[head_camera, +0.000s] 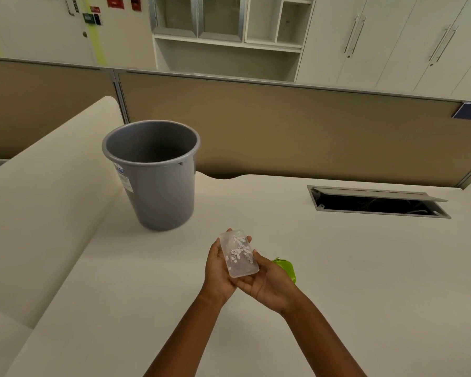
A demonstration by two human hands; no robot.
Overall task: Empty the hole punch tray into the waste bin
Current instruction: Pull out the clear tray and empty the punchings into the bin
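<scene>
A clear plastic hole punch tray (239, 254) holds several white paper dots and lies face up across both palms. My left hand (218, 270) cups its left edge, and my right hand (267, 284) supports it from below and the right. The green hole punch (286, 268) lies on the desk just behind my right hand, partly hidden by it. A grey waste bin (158, 172) stands upright on the desk, up and to the left of the tray, open at the top, with nothing visible inside it.
The white desk (337, 268) runs to a tan partition (283, 131) at the back. An open cable hatch (375, 202) sits at the back right. A raised white curved panel (46, 200) borders the desk on the left.
</scene>
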